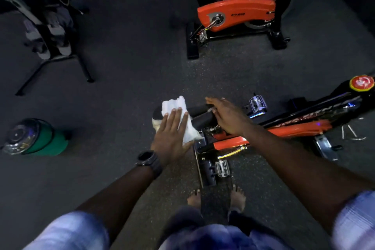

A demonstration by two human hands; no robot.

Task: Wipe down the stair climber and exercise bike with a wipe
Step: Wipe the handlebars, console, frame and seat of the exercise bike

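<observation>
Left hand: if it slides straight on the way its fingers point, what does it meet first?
The left hand lies flat on the wipe, fingers pointing up-frame. Beyond the wipe's far edge only bare floor shows, though depth is unclear.

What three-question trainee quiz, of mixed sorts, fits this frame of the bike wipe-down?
1. True or false: the left hand presses the white wipe with flat fingers.
2. What does the right hand rest on? A) the bike seat B) the green jug C) the floor
3. Fill in: a second orange bike stands ____ on the floor beyond.

Key: 1 true; 2 A; 3 upright.
</observation>
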